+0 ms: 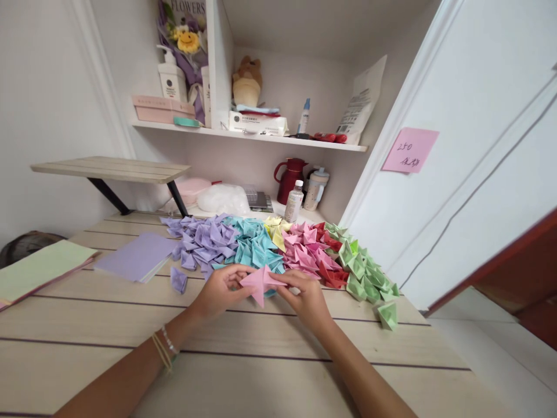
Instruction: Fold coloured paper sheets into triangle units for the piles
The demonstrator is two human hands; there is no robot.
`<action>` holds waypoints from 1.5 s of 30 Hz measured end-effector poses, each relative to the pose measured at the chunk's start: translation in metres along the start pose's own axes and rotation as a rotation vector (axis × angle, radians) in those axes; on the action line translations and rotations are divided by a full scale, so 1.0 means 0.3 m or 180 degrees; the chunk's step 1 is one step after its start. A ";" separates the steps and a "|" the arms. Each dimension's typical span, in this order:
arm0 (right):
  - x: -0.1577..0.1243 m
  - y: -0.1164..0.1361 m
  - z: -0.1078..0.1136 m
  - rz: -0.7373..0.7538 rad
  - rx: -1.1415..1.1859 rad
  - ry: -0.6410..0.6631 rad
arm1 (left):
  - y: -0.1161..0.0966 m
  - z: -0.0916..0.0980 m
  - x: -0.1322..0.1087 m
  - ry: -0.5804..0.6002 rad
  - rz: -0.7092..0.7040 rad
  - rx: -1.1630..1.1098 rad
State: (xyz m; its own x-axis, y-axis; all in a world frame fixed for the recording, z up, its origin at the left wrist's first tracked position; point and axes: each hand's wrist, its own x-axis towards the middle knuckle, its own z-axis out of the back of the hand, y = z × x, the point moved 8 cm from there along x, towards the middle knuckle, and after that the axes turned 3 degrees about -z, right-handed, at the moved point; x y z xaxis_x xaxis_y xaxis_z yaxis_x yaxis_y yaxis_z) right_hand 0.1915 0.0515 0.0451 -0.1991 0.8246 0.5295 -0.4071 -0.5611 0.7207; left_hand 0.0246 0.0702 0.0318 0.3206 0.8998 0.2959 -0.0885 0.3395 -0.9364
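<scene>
Between my two hands is a pink folded paper piece (261,283) with pointed ends, held just above the table. My left hand (224,290) pinches its left point, and the fingers of my right hand (304,295) are closed on its right point. Right behind my hands spreads a pile of folded paper pieces: purple ones (209,239), blue ones (255,244), a few yellow ones (276,231), pink ones (304,249), red ones (333,276) and green ones (365,273). One purple piece (178,280) lies apart at the left, and a green piece (388,316) at the right.
Flat purple sheets (134,255) and pale green sheets (43,270) lie on the slatted table (243,377) to the left. A small raised stand (113,168) is behind them. A clear bottle (294,203), a red jug (290,179) and a tumbler (317,190) stand behind the pile.
</scene>
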 end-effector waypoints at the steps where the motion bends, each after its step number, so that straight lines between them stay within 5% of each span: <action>1: -0.002 0.008 0.000 0.0086 -0.0049 0.0017 | 0.005 0.002 -0.002 -0.0014 0.0026 0.0113; 11: -0.016 0.036 -0.029 -0.0066 -0.0015 -0.0088 | 0.041 -0.005 -0.003 -0.0188 0.0105 -0.0340; 23: -0.026 -0.003 -0.036 -0.0455 0.0172 -0.0099 | -0.034 -0.004 -0.019 -0.0294 -0.0637 0.1255; 29: -0.042 0.014 -0.062 -0.0321 -0.0481 0.0001 | -0.036 -0.015 -0.039 -0.0583 -0.0850 0.1419; 34: -0.040 -0.019 -0.070 -0.0671 0.0315 -0.0163 | -0.077 -0.042 -0.048 -0.0373 -0.1113 0.1701; 40: -0.029 -0.049 -0.078 -0.0989 0.1801 -0.0236 | -0.046 -0.012 -0.033 -0.0492 -0.0677 0.1000; 45: -0.026 -0.055 -0.066 -0.1051 0.1566 -0.0222 | 0.007 -0.021 -0.018 -0.0295 -0.0173 0.0082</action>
State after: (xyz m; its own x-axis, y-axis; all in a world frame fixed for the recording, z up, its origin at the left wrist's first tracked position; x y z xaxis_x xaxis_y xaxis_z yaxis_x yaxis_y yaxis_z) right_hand 0.1821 0.0557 0.0202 -0.0664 0.9638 0.2582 0.0266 -0.2570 0.9661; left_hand 0.0286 0.0642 0.0271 0.2369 0.9010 0.3633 -0.0981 0.3943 -0.9137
